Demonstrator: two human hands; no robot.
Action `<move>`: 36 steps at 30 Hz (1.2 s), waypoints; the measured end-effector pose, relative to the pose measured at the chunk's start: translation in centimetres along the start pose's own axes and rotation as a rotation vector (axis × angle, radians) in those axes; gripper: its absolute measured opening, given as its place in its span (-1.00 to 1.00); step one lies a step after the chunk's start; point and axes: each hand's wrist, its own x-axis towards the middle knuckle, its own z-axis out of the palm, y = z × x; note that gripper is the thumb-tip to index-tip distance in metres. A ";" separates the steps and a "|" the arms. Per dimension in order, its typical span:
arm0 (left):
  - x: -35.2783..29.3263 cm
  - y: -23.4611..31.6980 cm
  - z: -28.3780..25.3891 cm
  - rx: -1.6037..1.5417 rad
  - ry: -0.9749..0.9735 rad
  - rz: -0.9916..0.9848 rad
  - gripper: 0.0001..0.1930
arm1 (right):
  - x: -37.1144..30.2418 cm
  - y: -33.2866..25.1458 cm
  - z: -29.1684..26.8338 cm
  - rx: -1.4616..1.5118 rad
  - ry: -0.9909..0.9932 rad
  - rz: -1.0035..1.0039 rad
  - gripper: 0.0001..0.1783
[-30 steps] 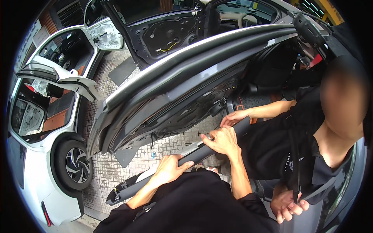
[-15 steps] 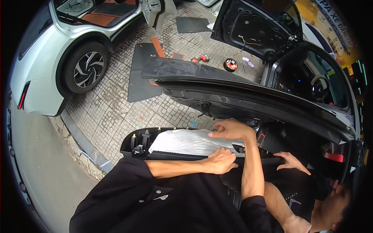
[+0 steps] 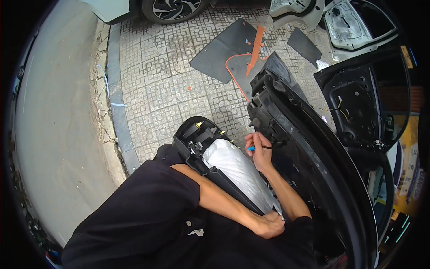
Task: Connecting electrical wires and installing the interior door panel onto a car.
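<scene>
A black plastic car trim panel (image 3: 237, 190) lies across my front, with a white padded sheet (image 3: 239, 168) inside it and yellow clips (image 3: 199, 125) along its rim. My left hand (image 3: 271, 225) is closed on the panel's near edge, at the end toward my body. Beyond the panel, my right hand (image 3: 260, 150) pinches a small blue connector (image 3: 251, 148) on a black cable (image 3: 267, 147). The cable runs toward the dark open car door (image 3: 309, 166) beside it. Part of the connector is hidden by my fingers.
Grey mats (image 3: 224, 49) and an orange-edged piece (image 3: 244, 78) lie on the tiled pavement (image 3: 156, 89). A stripped black door (image 3: 358, 98) stands open at right. A white car's wheel (image 3: 174, 8) is at the top. A kerb (image 3: 107, 112) borders the road at left.
My view has swung left. My right hand has gone from above the white sheet to the blue connector and grasped it. My left hand stays at the panel edge. Another person has left view.
</scene>
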 end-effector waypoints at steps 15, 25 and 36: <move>7.7 1.2 3.3 -0.023 0.079 -0.107 -0.74 | -2.9 -1.8 1.9 0.904 0.028 0.198 -0.66; 6.8 2.4 3.4 -0.136 0.172 0.086 -0.80 | -4.6 -3.0 1.1 0.727 -0.004 0.125 -0.73; 3.8 2.2 2.2 -0.255 0.290 0.241 -0.84 | -4.2 -2.7 0.2 0.570 -0.038 0.228 -0.75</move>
